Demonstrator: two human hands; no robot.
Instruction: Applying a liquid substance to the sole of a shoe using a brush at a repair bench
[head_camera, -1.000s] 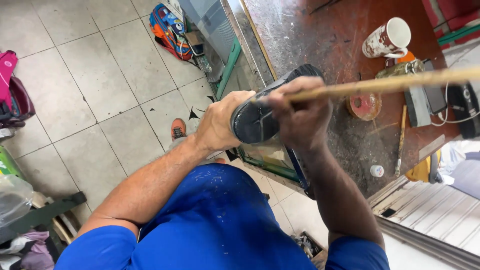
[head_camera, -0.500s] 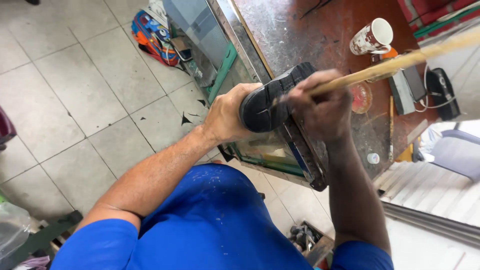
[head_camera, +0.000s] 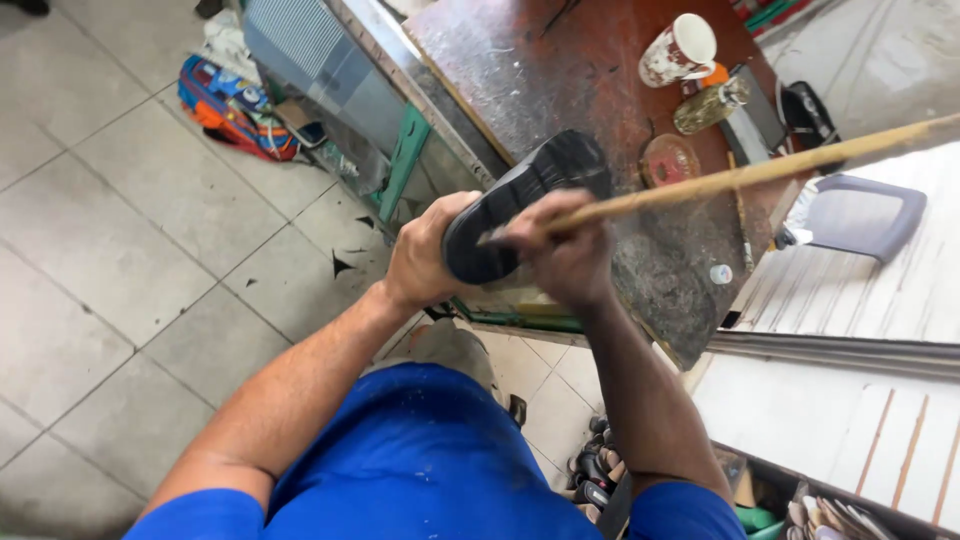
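Note:
A black shoe (head_camera: 525, 195) is held sole-up over the edge of a worn brown workbench (head_camera: 560, 70). My left hand (head_camera: 420, 255) grips the shoe at its near end. My right hand (head_camera: 560, 250) is closed around a long thin wooden stick (head_camera: 760, 172), whose near end rests on the sole and whose far end runs off to the upper right. Both forearms reach out from my blue shirt at the bottom of the view.
On the bench stand a patterned white mug (head_camera: 680, 50), a small bottle (head_camera: 708, 105) and a round lid (head_camera: 668, 160). A colourful bag (head_camera: 235, 105) lies on the tiled floor at upper left. A grey plastic chair (head_camera: 855, 215) sits at right. Shoes (head_camera: 590, 470) lie under the bench.
The view has shifted, so the shoe and hands sit higher and more central. The shoe has turned to show more of its sole. Both hands keep their grip.

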